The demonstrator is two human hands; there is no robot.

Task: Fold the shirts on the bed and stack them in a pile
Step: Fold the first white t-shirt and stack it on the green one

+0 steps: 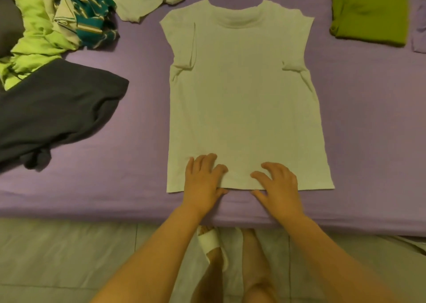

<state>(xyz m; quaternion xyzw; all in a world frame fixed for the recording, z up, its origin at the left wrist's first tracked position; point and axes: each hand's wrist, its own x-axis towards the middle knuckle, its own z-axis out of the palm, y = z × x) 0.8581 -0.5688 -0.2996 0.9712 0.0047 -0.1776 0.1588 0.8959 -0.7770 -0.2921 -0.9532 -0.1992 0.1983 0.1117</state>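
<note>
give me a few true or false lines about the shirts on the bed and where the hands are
1. The white t-shirt lies spread flat with both sleeves folded in. True.
2. Both hands rest at its collar. False: the left hand and right hand rest on the bottom hem.
3. A folded olive-green shirt lies to the right of it. True.
4. The dark grey shirt is neatly folded. False: it lies crumpled on the left.
5. The teal striped shirt sits in the unfolded heap at top left. True.
</note>
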